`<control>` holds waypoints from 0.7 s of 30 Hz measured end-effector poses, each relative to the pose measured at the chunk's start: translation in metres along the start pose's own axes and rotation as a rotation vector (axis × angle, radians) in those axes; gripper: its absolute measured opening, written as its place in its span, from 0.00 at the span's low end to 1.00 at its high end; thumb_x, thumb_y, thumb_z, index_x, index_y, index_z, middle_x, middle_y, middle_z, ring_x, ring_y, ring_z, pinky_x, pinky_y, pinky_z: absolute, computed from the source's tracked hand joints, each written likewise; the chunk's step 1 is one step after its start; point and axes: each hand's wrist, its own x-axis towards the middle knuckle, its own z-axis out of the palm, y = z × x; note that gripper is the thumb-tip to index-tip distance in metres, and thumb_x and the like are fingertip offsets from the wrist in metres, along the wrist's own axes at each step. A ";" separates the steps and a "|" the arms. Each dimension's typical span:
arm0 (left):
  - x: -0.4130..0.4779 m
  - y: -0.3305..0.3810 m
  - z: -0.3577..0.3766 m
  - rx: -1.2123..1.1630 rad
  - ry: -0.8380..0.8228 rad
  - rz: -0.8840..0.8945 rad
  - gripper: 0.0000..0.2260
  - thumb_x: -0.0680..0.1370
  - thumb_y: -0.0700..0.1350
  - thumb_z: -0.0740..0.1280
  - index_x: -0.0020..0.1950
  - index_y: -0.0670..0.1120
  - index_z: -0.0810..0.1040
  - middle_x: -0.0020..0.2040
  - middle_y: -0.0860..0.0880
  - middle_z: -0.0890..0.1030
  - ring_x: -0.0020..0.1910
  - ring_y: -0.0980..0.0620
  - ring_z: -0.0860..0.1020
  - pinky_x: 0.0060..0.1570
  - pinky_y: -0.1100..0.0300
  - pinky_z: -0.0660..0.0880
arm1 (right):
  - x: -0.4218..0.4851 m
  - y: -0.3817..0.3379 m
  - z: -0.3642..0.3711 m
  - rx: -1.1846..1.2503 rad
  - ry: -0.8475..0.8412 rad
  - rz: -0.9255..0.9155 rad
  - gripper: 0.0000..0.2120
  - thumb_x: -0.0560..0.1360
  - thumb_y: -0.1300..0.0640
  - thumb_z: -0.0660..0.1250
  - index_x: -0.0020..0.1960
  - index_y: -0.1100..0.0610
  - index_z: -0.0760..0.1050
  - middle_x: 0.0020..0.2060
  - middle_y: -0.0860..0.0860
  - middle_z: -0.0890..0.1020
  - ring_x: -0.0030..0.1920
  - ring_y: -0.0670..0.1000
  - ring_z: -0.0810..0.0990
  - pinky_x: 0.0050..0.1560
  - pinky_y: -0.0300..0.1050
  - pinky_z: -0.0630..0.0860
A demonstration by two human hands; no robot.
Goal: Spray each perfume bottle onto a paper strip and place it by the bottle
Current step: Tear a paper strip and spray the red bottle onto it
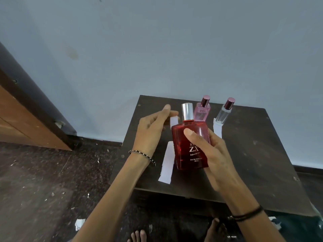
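My right hand (pixel 211 152) grips a large red perfume bottle (pixel 188 147) with a silver cap, held above the dark table (pixel 253 154). My left hand (pixel 153 130) pinches a small white paper strip (pixel 173 121) just left of the bottle's cap. Behind the red bottle a pink perfume bottle (pixel 202 110) stands on the table. A clear bottle (pixel 224 110) with a dark pink cap stands to its right, with a paper strip (pixel 217 129) lying in front of it. Several more white strips (pixel 167 163) lie stacked on the table's left side.
The small table stands against a pale blue wall (pixel 157 49). A wooden door (pixel 22 119) is at the left. The dark speckled floor (pixel 43 180) is littered with paper scraps. Bare feet (pixel 138 235) show at the bottom edge.
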 end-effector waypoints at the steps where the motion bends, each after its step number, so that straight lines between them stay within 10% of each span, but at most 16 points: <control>1: -0.001 0.002 0.004 -0.016 -0.032 0.002 0.15 0.81 0.58 0.63 0.41 0.62 0.87 0.44 0.62 0.88 0.48 0.64 0.84 0.49 0.66 0.77 | -0.001 0.001 -0.002 0.030 -0.013 0.021 0.14 0.64 0.41 0.76 0.49 0.34 0.83 0.49 0.42 0.88 0.52 0.49 0.87 0.51 0.49 0.82; 5: -0.004 0.004 0.012 -0.104 -0.122 0.030 0.18 0.77 0.63 0.66 0.44 0.52 0.89 0.44 0.47 0.89 0.46 0.51 0.87 0.44 0.71 0.79 | -0.004 0.001 -0.008 0.108 -0.112 0.072 0.22 0.72 0.47 0.74 0.64 0.46 0.77 0.51 0.55 0.88 0.48 0.62 0.88 0.45 0.50 0.85; 10: -0.009 0.000 0.019 -0.179 -0.177 0.034 0.19 0.71 0.61 0.76 0.46 0.45 0.88 0.46 0.35 0.86 0.46 0.25 0.81 0.47 0.28 0.77 | -0.003 0.006 -0.009 0.078 -0.149 0.053 0.19 0.76 0.48 0.73 0.65 0.48 0.77 0.57 0.59 0.85 0.51 0.64 0.87 0.55 0.62 0.82; 16: -0.009 0.001 0.025 -0.127 -0.076 0.079 0.12 0.74 0.57 0.75 0.41 0.49 0.89 0.38 0.47 0.89 0.37 0.53 0.87 0.36 0.66 0.80 | 0.001 0.008 -0.011 -0.135 -0.068 -0.045 0.17 0.74 0.41 0.73 0.61 0.41 0.78 0.54 0.49 0.86 0.52 0.52 0.87 0.54 0.56 0.84; 21: -0.010 0.005 0.032 -0.147 -0.038 0.074 0.09 0.75 0.53 0.75 0.39 0.49 0.89 0.38 0.49 0.89 0.39 0.54 0.87 0.40 0.66 0.81 | 0.001 0.004 -0.012 -0.491 0.050 -0.145 0.20 0.65 0.23 0.64 0.55 0.26 0.70 0.45 0.25 0.79 0.48 0.27 0.79 0.40 0.19 0.73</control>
